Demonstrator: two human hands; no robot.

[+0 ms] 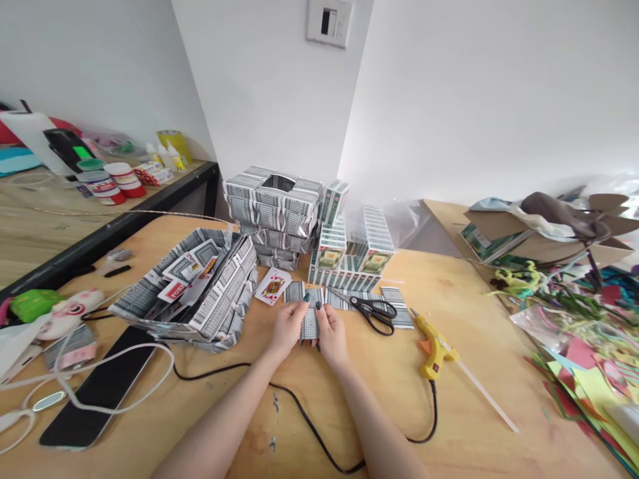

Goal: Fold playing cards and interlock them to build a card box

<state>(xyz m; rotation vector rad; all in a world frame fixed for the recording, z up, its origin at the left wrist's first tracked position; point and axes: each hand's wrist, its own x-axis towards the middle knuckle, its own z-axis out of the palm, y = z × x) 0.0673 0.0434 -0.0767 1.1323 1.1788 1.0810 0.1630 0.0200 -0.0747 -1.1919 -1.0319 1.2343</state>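
Observation:
Both of my hands meet at the middle of the wooden table (379,399) around a small stack of playing cards (310,322) with grey patterned backs. My left hand (288,327) grips the stack's left side, fingers curled over its top. My right hand (331,332) pinches the right side in the same way. A face-up king card (273,287) lies just beyond my left hand. Black scissors (375,311) rest on several flat cards right of my hands. A yellow glue gun (435,346) lies further right, its black cord looping under my forearms.
A box built of cards (200,293) sits at the left, and a taller card-built box (273,206) stands behind it. Card packs (349,253) are stacked at the back. A dark keyboard (100,392) and white cable lie at the left. Coloured paper scraps (589,359) crowd the right edge.

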